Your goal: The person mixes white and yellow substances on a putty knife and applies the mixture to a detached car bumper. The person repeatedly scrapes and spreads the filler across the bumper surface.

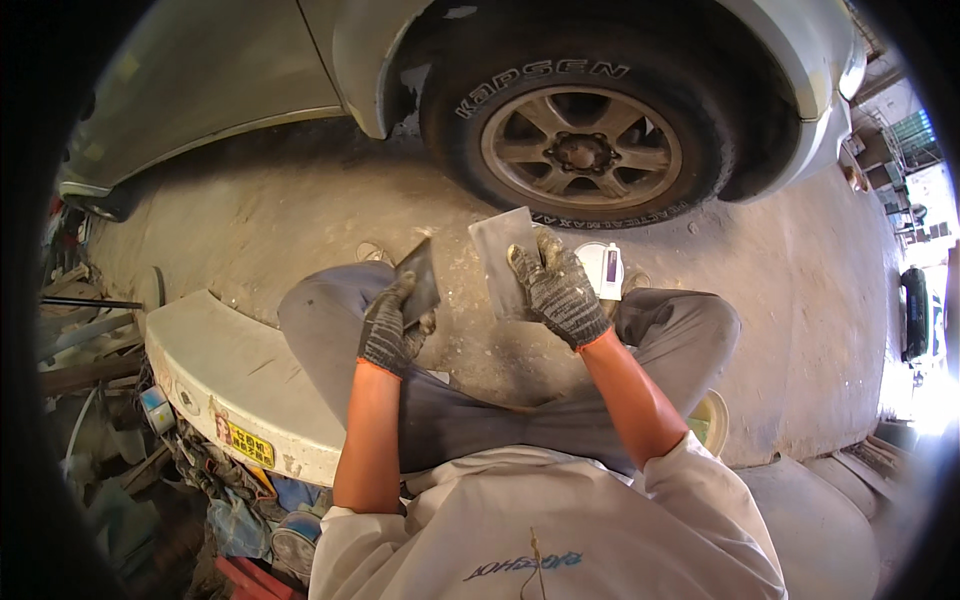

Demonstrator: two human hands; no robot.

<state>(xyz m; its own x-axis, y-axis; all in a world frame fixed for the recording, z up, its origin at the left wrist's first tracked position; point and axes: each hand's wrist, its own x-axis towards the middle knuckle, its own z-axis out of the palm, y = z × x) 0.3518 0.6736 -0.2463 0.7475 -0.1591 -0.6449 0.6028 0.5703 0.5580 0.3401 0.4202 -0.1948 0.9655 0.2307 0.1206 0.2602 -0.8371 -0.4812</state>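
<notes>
Both hands wear dark grey knit gloves with orange cuffs. My left hand (387, 325) is closed on a dark, thin, rectangular scraper plate (420, 280), held tilted above my left knee. In my right hand (560, 292) is a larger grey flat plate (497, 265), gripped at its right side with fingers lying over its face. A gap separates the two plates. Just beyond the right hand, a white tube (611, 268) with a dark label lies on a round white lid or can top (590, 257) on the floor.
A pale vehicle's wheel (583, 152) stands close ahead, its body panel (220, 80) to the left. Beside my left leg lies a cream bumper-like panel (240, 375), with piled scrap (110, 420) beyond. A yellowish bucket (712, 420) stands by my right hip.
</notes>
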